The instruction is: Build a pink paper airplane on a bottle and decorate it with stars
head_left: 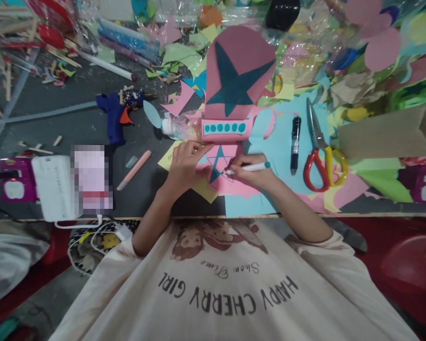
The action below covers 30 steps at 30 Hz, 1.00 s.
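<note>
My right hand (252,171) grips a white marker (250,167) with a green end, its tip down on a pink paper piece (237,187). On that paper is a star outline (218,166), its top and left points filled in teal. My left hand (188,163) lies open on the paper's left side, a finger stretched toward the star's top. Just beyond lies a plastic bottle (182,127) wrapped in pink paper, with a white strip of teal dots (224,128). Behind it is a rounded pink piece bearing a large teal star (232,80).
Right of my hands lie a black pen (296,144) and scissors (317,142) with red and yellow handles. A blue glue gun (113,113), a peach-coloured pen (134,170) and a white power bank (55,188) are at left. Paper scraps (181,54) cover the back.
</note>
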Each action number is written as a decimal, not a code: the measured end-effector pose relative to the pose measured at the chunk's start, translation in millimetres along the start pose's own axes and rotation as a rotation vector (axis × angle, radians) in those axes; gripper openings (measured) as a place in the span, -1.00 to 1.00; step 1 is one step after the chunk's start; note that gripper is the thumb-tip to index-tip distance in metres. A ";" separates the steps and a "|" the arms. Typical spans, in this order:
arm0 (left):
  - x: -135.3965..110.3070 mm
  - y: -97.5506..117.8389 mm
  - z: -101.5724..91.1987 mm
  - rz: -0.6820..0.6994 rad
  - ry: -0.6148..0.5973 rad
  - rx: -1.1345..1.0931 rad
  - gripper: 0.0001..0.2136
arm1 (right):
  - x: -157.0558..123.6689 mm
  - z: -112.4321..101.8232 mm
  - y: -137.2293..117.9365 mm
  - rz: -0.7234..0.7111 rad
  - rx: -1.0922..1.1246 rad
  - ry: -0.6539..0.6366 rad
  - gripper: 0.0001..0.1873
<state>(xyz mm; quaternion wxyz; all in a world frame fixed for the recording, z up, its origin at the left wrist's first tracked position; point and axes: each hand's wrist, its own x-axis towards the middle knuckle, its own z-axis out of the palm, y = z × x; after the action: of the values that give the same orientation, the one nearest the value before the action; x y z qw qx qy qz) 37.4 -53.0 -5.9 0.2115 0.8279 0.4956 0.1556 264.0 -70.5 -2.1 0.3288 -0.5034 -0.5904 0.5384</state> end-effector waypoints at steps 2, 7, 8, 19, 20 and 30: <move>0.2 0.5 -0.7 -0.003 -0.005 0.001 -0.55 | -0.1 0.3 0.6 0.010 0.002 -0.008 -0.60; 0.1 0.2 -0.4 -0.012 -0.010 0.001 -0.56 | 0.0 0.8 1.1 0.021 -0.013 0.015 -0.61; 0.0 0.0 -0.2 -0.012 -0.010 0.002 -0.56 | 0.0 1.0 1.0 0.019 -0.016 0.025 -0.62; 0.3 0.9 0.3 -0.003 0.000 0.007 -0.56 | -0.4 -1.1 0.7 0.052 -0.001 -0.010 -0.63; 0.3 1.0 0.3 -0.005 -0.001 0.008 -0.57 | 0.2 -1.3 0.1 0.055 -0.006 0.003 -0.63; 0.3 0.7 -0.7 -0.012 -0.016 -0.004 -0.56 | -0.4 1.8 -1.9 0.048 -0.011 0.064 -0.66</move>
<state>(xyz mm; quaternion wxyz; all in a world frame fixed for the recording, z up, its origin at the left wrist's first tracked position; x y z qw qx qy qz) 37.7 -52.9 -5.0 0.2182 0.8257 0.4986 0.1487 262.0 -71.2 -0.6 0.3320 -0.5362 -0.5702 0.5265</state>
